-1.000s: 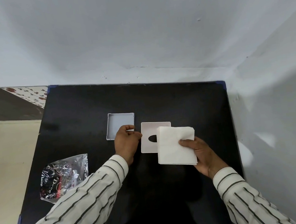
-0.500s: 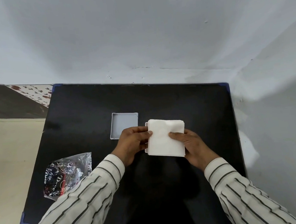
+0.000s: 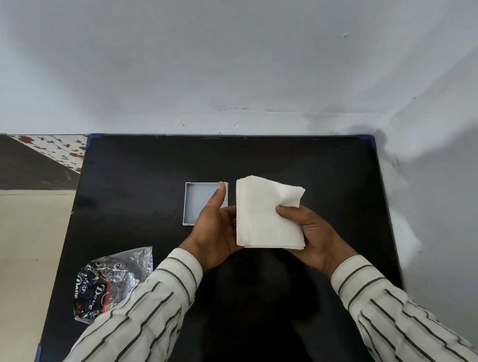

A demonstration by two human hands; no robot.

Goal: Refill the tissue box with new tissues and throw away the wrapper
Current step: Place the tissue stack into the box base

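A stack of white tissues is held above the black table between both hands. My right hand grips its lower right side, and the top sheet's far right corner is curled up. My left hand supports the stack's left edge from underneath, thumb pointing up. The box lid with the slot is hidden behind the tissues; whether my left hand also holds it cannot be told. The open grey tissue box tray lies on the table just beyond my left thumb. The crumpled clear wrapper with dark print lies at the table's left.
The table stands in a corner, with a pale wall behind and another wall on the right. A beige floor shows past the table's left edge. Blue corner guards mark the table's corners.
The tissue stack went from my right hand alone, over the lid, to both hands. It has been lifted and tilted toward me, and the lid is no longer visible.
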